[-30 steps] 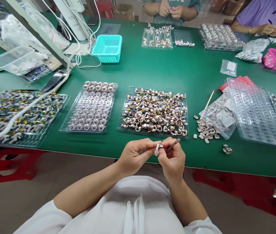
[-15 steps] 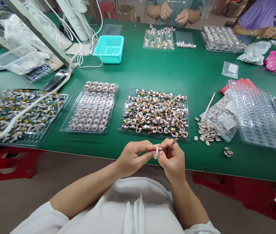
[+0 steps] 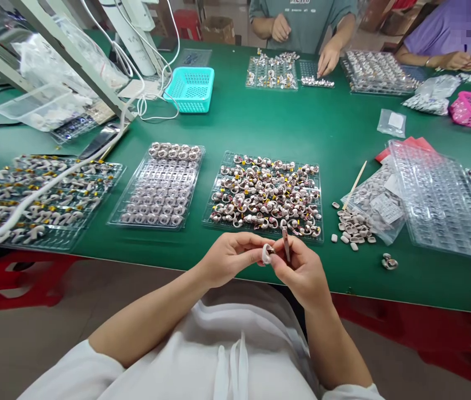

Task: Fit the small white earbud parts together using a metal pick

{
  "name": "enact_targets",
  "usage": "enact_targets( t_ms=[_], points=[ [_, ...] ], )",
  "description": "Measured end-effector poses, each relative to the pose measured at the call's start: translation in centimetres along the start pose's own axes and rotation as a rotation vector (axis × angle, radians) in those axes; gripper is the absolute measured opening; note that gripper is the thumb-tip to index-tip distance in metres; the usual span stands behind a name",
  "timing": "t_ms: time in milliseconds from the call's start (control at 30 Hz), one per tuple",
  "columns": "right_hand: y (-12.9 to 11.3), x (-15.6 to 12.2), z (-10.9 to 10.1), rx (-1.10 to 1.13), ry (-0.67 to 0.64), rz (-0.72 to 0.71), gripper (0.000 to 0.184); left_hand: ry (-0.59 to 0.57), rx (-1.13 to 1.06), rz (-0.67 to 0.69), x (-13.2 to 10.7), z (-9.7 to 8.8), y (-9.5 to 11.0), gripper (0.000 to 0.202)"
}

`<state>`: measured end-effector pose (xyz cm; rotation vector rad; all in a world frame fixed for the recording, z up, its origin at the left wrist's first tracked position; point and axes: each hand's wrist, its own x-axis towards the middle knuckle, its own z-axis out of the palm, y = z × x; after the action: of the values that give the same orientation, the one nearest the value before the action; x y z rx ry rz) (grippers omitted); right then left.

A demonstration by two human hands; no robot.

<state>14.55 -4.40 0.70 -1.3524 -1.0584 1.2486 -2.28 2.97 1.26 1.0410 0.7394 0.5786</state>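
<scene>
Over the table's front edge, my left hand (image 3: 231, 258) pinches a small whitish curved earphone part (image 3: 266, 254) between thumb and fingertips. My right hand (image 3: 300, 266) has its thumb and fingertips against the same part. Held in the right fingers is a thin brownish metal tool, seemingly tweezers (image 3: 286, 245), its end pointing up. Just beyond my hands lies a clear tray (image 3: 215, 218) heaped with similar curved parts bearing yellow tabs. Loose pale caps (image 3: 354, 229) are scattered to the right of that tray. My fingers hide part of the held piece.
A clear tray (image 3: 146, 221) of ring-like parts and another tray (image 3: 58, 239) of curved parts lie left, crossed by a white cable (image 3: 48, 186). At right are a wooden stick (image 3: 357, 180), bagged caps (image 3: 379, 208) and stacked clear trays (image 3: 439, 194). Two people sit opposite.
The held part has turned so its curved opening shows, and the metal tool has swung more upright. Across the table, a co-worker's hand has reached down to a small tray.
</scene>
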Motion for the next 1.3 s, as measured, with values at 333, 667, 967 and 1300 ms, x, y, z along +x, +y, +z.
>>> enact_targets(
  t_ms=[333, 667, 967, 1300],
  points=[
    [0.8, -1.1, 1.6, -0.254, 0.201, -0.240, 0.019, 0.132, -0.352, -0.144, 0.6, 1.1, 0.3, 0.020],
    [1.5, 0.0, 2.9, -0.553, 0.414, -0.599, 0.020, 0.196, -0.387, -0.112, 0.9, 1.6, -0.4, 0.020],
    [1.3, 0.0, 2.4, -0.248, 0.260, -0.209, 0.009, 0.207, -0.211, -0.003, 1.0, 1.0, -1.0, 0.024],
    [2.2, 0.8, 0.9, 0.443, 0.030, 0.189, 0.023, 0.087, -0.082, -0.012, 0.8, -0.5, -0.8, 0.022]
  ],
)
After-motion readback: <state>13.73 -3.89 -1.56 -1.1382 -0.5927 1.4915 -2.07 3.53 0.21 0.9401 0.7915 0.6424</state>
